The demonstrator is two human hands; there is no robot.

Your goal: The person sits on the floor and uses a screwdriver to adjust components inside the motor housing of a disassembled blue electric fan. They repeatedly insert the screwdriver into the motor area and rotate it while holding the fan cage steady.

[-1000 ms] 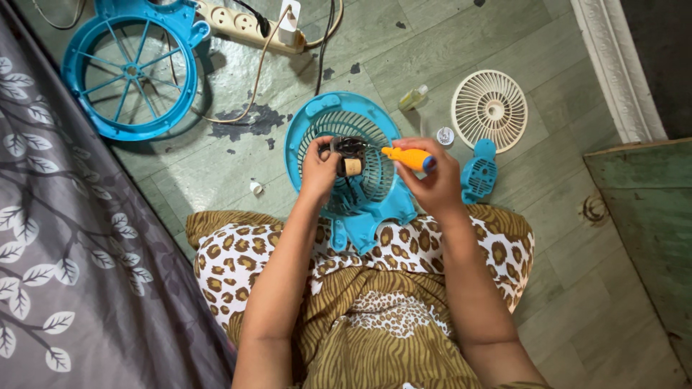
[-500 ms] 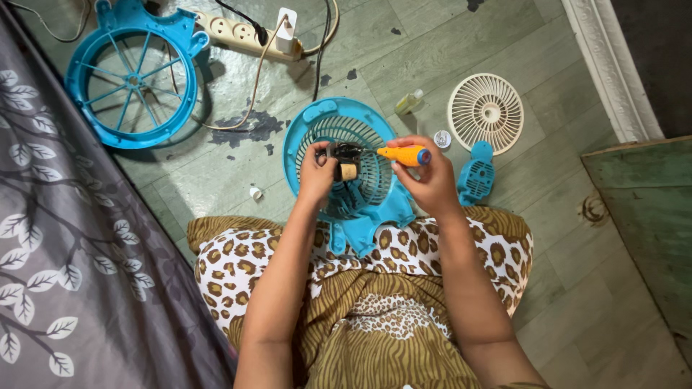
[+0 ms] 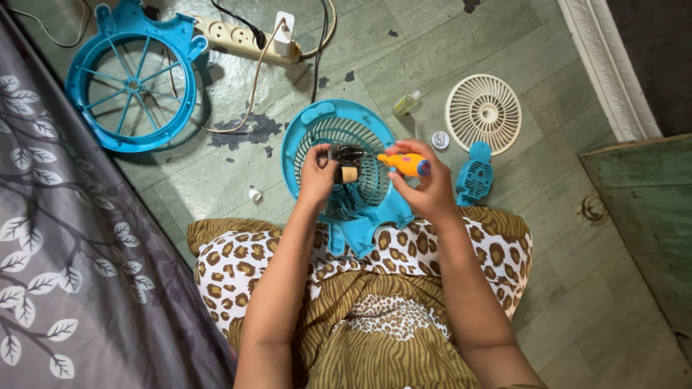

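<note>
Little has shifted since the earlier frames: the screwdriver (image 3: 406, 163) is still held level, its tip kept at the small motor (image 3: 346, 163). The motor is pinched by the left hand (image 3: 317, 175) against the blue fan housing (image 3: 306, 137), which is propped on the lap. The right hand (image 3: 430, 189) is closed round the orange handle. A screw at the motor appears to be worked; steady pressure and a firm hold on the motor would be called for next. Scattered on the floor are a white grille (image 3: 484, 113), a blue frame (image 3: 134, 79), a small blue cover (image 3: 473, 177), a little bottle (image 3: 406, 104) and a power strip (image 3: 241, 34), all well apart from the hands; nothing is seen in the way.
</note>
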